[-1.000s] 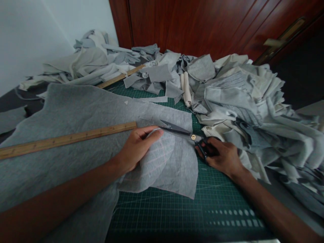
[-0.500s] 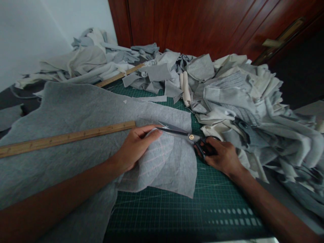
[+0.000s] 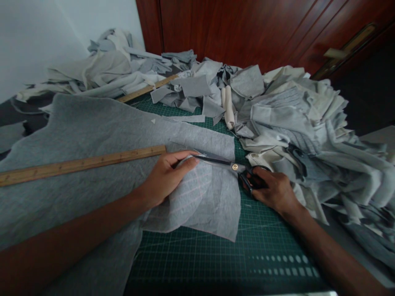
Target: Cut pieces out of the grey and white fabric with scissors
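Note:
Grey fabric (image 3: 101,127) lies spread across the green cutting mat (image 3: 191,263). My left hand (image 3: 168,174) pinches a folded part of it between thumb and fingers, and the turned-up underside shows faint pinkish lines. In my right hand (image 3: 274,189) are black-handled scissors (image 3: 235,167), fingers through the loops. Their blades point left along a slit in the fabric, the tips close to my left thumb. The blades look nearly closed. A wooden ruler (image 3: 83,164) rests on the fabric, its right end just beside my left hand.
Heaped grey and cream fabric pieces (image 3: 277,115) cover the back and right. Another pile (image 3: 92,70) sits at the back left against the wall. A second wooden ruler (image 3: 148,88) lies partly under scraps. Behind stands a reddish-brown door (image 3: 240,33) with a metal handle (image 3: 336,53).
The view has shifted slightly. Both hands, the scissors and the fabric keep nearly the same places relative to each other.

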Demonstrator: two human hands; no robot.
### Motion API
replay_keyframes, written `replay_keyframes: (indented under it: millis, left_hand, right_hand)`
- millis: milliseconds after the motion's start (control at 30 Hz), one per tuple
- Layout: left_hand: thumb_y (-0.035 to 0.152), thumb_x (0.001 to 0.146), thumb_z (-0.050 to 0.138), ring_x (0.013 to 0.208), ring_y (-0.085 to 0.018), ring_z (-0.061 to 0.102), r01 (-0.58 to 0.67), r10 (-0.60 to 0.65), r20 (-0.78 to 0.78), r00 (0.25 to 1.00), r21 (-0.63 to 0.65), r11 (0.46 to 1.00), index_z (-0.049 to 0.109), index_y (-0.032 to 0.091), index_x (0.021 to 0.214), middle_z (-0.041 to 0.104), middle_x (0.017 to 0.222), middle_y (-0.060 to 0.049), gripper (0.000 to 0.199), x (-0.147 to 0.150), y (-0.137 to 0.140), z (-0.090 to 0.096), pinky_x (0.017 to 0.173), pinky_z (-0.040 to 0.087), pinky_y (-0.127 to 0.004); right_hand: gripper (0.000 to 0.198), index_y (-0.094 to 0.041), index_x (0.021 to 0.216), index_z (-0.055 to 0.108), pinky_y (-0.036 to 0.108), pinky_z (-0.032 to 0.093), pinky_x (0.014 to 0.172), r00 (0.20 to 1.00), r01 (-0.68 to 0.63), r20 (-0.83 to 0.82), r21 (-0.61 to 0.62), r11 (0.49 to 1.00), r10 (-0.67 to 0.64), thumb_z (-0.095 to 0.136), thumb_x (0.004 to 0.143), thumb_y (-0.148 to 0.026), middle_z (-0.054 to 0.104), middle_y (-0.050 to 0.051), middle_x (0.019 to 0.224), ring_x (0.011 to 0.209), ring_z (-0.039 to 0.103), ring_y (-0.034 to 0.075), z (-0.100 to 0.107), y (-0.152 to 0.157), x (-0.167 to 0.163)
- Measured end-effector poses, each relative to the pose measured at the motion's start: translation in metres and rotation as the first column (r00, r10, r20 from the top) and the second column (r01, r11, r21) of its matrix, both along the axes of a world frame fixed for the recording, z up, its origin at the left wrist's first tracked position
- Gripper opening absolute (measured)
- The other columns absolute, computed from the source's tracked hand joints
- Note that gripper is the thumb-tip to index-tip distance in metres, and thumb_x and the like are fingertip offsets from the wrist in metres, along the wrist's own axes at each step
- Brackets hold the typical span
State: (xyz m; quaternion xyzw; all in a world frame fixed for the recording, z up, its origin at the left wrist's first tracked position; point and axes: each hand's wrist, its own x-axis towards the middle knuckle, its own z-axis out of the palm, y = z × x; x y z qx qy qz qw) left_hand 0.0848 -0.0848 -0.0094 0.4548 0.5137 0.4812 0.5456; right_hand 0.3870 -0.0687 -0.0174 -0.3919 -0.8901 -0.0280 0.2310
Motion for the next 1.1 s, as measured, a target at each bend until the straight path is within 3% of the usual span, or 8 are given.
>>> replay_keyframes:
  millis: [467,600,700,833,1100]
  left_hand:
    - [0.04,0.081,0.074,0.054,-0.01,0.049,0.087,-0.088,0.031,0.996,0.011,0.996,0.072,0.019,0.077,0.059,0.063,0.004,0.021,-0.001,0.0,0.003,0.047,0.037,-0.02]
    - [0.038,0.081,0.075,0.061,-0.01,0.055,0.065,-0.066,0.039,0.997,0.029,0.997,0.076,0.018,0.081,0.068,0.072,0.002,0.019,-0.001,0.0,0.002,0.053,0.042,-0.02]
    - [0.04,0.081,0.075,0.069,-0.013,0.062,0.055,-0.056,0.021,0.998,0.051,0.997,0.08,0.02,0.091,0.075,0.082,-0.001,0.023,-0.001,0.001,0.0,0.058,0.048,-0.021]
    - [0.044,0.081,0.074,0.073,-0.016,0.067,0.047,-0.046,-0.022,0.999,0.054,0.997,0.081,0.021,0.095,0.077,0.086,-0.003,0.028,-0.001,0.001,-0.002,0.06,0.051,-0.023]
    - [0.04,0.079,0.073,0.062,-0.013,0.061,0.02,-0.02,-0.032,0.999,0.022,1.0,0.081,0.022,0.091,0.075,0.078,0.0,0.023,0.0,0.001,-0.001,0.052,0.044,-0.021]
  right_hand:
    - [0.015,-0.02,0.081,0.059,0.021,0.035,0.045,0.999,0.021,0.032,0.031,0.999,-0.022,0.049,0.071,-0.015,0.058,-0.003,0.056,0.043,0.052,0.011,-0.001,0.0,0.005]
    - [0.014,-0.02,0.081,0.061,0.021,0.036,0.044,0.998,0.056,0.01,0.028,0.998,-0.056,0.05,0.073,-0.016,0.061,-0.003,0.056,0.042,0.054,0.011,-0.006,0.0,0.006]
    - [0.002,-0.021,0.078,0.059,0.02,0.036,0.043,0.992,0.119,-0.046,0.007,0.993,-0.118,0.057,0.079,-0.02,0.059,-0.004,0.055,0.042,0.053,0.01,-0.01,0.0,0.005]
    - [0.017,-0.02,0.077,0.058,0.018,0.039,0.044,0.978,0.173,-0.115,-0.003,0.985,-0.172,0.071,0.08,-0.03,0.059,-0.005,0.058,0.044,0.053,0.008,-0.012,-0.001,0.003]
    - [0.013,-0.02,0.08,0.058,0.019,0.039,0.043,0.996,0.072,-0.059,0.052,0.996,-0.069,0.07,0.081,-0.025,0.058,-0.006,0.056,0.044,0.056,0.009,-0.012,-0.003,0.002]
